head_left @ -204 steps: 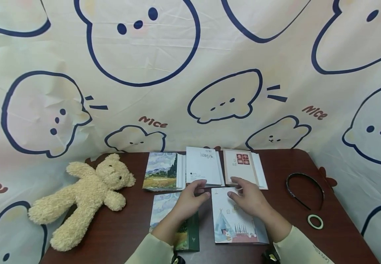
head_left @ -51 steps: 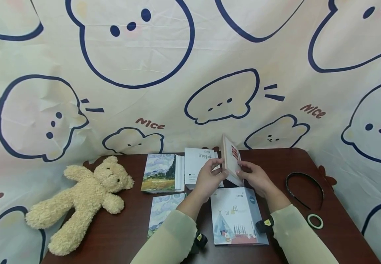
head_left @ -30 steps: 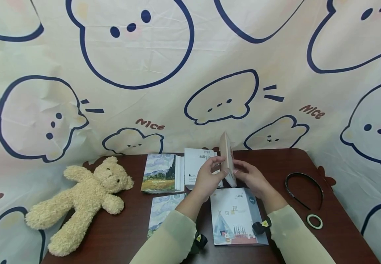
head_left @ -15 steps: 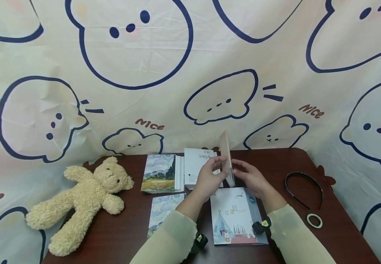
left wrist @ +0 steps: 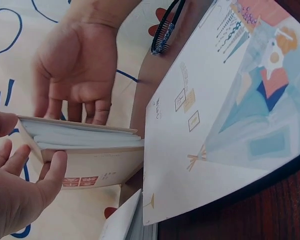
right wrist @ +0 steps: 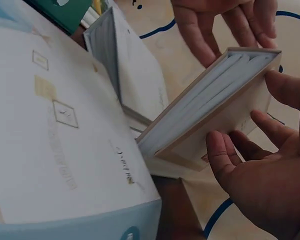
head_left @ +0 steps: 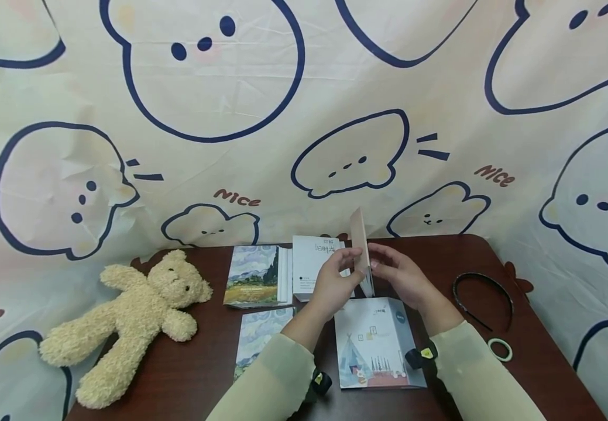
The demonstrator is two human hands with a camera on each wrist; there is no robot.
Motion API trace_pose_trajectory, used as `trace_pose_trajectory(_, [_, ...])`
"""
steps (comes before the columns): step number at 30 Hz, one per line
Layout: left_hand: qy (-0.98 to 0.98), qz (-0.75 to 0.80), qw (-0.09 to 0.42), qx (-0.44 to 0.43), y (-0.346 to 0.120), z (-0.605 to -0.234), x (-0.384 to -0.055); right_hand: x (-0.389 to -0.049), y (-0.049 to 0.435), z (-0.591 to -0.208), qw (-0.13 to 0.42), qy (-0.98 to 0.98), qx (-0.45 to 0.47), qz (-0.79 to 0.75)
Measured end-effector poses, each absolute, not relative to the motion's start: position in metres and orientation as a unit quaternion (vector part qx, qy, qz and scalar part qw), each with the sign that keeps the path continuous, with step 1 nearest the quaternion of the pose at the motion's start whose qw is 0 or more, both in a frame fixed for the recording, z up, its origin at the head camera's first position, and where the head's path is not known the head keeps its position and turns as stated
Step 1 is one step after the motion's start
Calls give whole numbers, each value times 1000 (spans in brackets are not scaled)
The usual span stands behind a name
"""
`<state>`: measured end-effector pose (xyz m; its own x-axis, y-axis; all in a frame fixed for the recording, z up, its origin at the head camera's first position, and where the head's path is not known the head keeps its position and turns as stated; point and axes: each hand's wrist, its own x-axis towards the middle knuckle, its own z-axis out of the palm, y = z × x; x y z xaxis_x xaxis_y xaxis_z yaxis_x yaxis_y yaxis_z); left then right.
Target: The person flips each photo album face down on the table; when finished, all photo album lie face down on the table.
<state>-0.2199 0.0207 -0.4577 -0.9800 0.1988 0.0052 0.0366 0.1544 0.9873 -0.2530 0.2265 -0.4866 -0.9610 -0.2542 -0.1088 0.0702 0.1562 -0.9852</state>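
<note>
A beige hardcover book [head_left: 359, 237] with red square stamps stands on end, tilted, behind the tent-picture book [head_left: 367, 351]. My left hand [head_left: 332, 283] grips its left side, fingertips around the edge, as the left hand [left wrist: 25, 192] in the left wrist view also shows. On the other side my right hand [head_left: 401, 278] has thumb and fingers against or close to the cover; contact is hard to tell. In the right wrist view the right hand [right wrist: 270, 165] faces that cover, and the white page edges of the beige book [right wrist: 205, 105] show between its covers.
A white book [head_left: 311, 269] and a landscape-painting book [head_left: 253, 275] lie to the left, another painted book [head_left: 264, 336] below them. A teddy bear [head_left: 140, 321] lies farther left. On the right are a black headband [head_left: 485, 298] and a pale green ring [head_left: 500, 349]. A patterned cloth [head_left: 261, 152] hangs behind.
The beige book lay flat, then was raised and turned edge-on between the hands. Over the last second it has barely moved; the right hand has shifted slightly up along the cover.
</note>
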Motion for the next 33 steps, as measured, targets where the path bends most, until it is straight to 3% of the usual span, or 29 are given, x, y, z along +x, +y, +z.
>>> trace_pose_trajectory(14, [753, 649, 57, 86, 31, -460, -221, -246, 230, -467, 100, 753, -72, -646])
trace_pose_trajectory(33, [730, 671, 97, 85, 41, -470, -220, -238, 251, -465, 79, 768, -77, -631])
